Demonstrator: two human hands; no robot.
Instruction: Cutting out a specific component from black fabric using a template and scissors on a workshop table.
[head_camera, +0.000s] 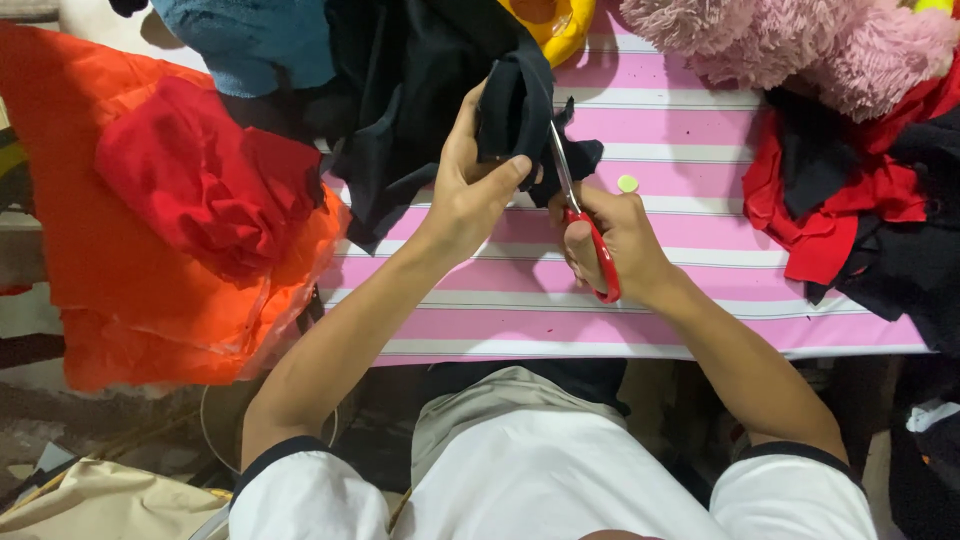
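left hand (470, 190) pinching black cloth (515, 105), right hand (615, 240) working red-handled scissors (585, 225), pink striped table (650, 320)

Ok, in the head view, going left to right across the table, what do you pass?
Orange fabric → red cloth → left hand pinching black fabric → red-handled scissors in the right hand → red and black cloth pile. The pink fluffy piece sits further back.

Pink-and-white striped table (690, 300) (cloth-covered), grey littered floor (60, 420) at lower left, bright even overhead light
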